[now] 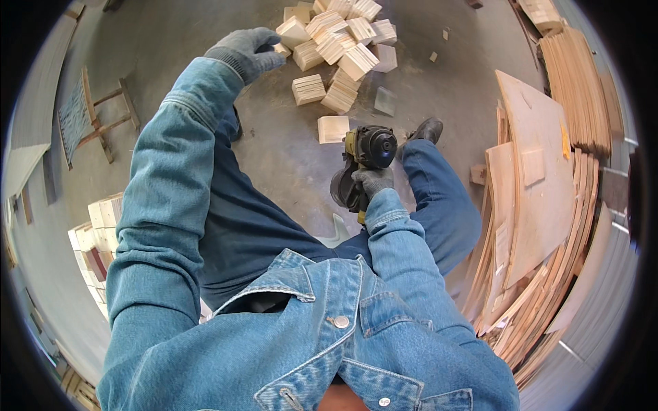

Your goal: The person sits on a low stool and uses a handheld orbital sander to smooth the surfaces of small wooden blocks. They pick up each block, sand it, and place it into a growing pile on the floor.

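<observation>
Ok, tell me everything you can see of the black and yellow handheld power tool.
The black and yellow handheld power tool looks plastic and metal, with a round black cap facing up and a dark rounded drum at its left. The gray-gloved right grip holds it between the legs; its underside is hidden.

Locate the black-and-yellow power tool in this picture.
In the head view, the power tool is just right of centre, gripped in the gloved right hand, between a pale wooden block and the right shoe.

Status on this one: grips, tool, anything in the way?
Left grip open, near wooden blocks. Right grip holding power tool. Loose block on floor ahead.
</observation>
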Available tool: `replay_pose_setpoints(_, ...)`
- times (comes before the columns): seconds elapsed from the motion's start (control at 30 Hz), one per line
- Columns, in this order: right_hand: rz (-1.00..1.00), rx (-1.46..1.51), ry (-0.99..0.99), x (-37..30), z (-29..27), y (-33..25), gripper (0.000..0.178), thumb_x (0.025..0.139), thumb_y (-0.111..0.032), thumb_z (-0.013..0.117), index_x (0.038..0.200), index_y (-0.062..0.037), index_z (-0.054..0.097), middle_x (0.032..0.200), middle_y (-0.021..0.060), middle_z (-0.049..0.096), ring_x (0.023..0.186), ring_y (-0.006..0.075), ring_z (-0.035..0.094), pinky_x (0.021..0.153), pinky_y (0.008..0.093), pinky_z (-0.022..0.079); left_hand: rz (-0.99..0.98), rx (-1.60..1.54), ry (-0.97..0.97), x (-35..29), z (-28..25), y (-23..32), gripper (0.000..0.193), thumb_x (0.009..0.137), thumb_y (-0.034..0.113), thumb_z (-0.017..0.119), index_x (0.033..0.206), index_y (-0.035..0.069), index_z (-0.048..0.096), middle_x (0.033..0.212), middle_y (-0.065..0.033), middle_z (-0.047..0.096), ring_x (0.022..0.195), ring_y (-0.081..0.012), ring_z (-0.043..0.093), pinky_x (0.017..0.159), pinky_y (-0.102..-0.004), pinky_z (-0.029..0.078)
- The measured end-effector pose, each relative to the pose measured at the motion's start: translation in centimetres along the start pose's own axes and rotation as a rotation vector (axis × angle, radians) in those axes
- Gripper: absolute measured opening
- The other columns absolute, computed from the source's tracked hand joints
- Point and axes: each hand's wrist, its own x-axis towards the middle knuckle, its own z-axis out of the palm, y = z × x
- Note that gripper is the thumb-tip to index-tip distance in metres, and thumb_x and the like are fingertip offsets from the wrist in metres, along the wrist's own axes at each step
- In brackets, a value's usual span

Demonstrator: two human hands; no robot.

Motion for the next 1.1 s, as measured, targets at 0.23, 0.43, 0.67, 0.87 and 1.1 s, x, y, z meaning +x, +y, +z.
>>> replay_pose_setpoints(0.23, -0.019, 0.044, -0.037, -0.2, 0.7, -4.1, 0.026, 0.066, -0.004, 0.08, 0.091, -0.0018, 0.073, 0.072, 0.0068, 0.071, 0.059, 0.0185, 0.067, 0.057, 0.0333, 0.054, -0.009, -0.007, -0.017, -0.4, -1.5, -0.4, 0.054, 0.091, 0.033, 0.076, 0.137, 0.008, 0.06, 0.124, -0.0149, 0.07, 0.117, -0.0274, 0.066, 0.105, -0.0392, 0.051)
replay_pose_setpoints(0.43, -0.002, 0.05, -0.083, 0.8, 1.1, -4.0, 0.02, 0.066, -0.004, 0.078, 0.085, -0.0001, 0.073, 0.071, 0.0068, 0.071, 0.058, 0.0182, 0.066, 0.057, 0.033, 0.054, -0.036, 0.037, -0.025, -1.3, -1.8, -0.2, 0.057, 0.091, 0.035, 0.076, 0.139, 0.009, 0.059, 0.124, -0.0152, 0.07, 0.117, -0.0285, 0.066, 0.105, -0.0407, 0.052)
replay_pose_setpoints(0.67, -0.148, -0.107, -0.013, 6.6, 3.2, 0.6, 0.026, 0.068, -0.008, 0.08, 0.092, -0.0016, 0.073, 0.075, 0.0084, 0.072, 0.063, 0.0197, 0.068, 0.061, 0.0344, 0.055, -0.003, 0.07, -0.066, -0.8, -0.9, -0.2, 0.057, 0.091, 0.034, 0.077, 0.138, 0.009, 0.059, 0.12, -0.0144, 0.07, 0.114, -0.0273, 0.067, 0.102, -0.0393, 0.053)
replay_pose_setpoints(0.87, -0.035, 0.08, 0.002, 2.4, 2.0, -3.4, 0.024, 0.067, -0.006, 0.08, 0.09, -0.0022, 0.072, 0.074, 0.0088, 0.072, 0.059, 0.0198, 0.068, 0.055, 0.034, 0.054, -0.016, 0.116, -0.073, -0.7, -0.9, -0.3, 0.056, 0.09, 0.035, 0.077, 0.137, 0.008, 0.06, 0.115, -0.013, 0.071, 0.108, -0.0268, 0.068, 0.098, -0.0392, 0.054)
replay_pose_setpoints(1.1, 0.039, 0.06, 0.098, -0.1, -1.4, -3.9, 0.019, 0.067, -0.006, 0.08, 0.083, 0.0011, 0.072, 0.065, 0.0096, 0.068, 0.052, 0.0213, 0.064, 0.05, 0.0362, 0.051, 0.022, 0.112, -0.084, -0.1, -0.4, -0.1, 0.053, 0.091, 0.034, 0.076, 0.135, 0.008, 0.061, 0.113, -0.0127, 0.071, 0.107, -0.0274, 0.067, 0.096, -0.0388, 0.053)
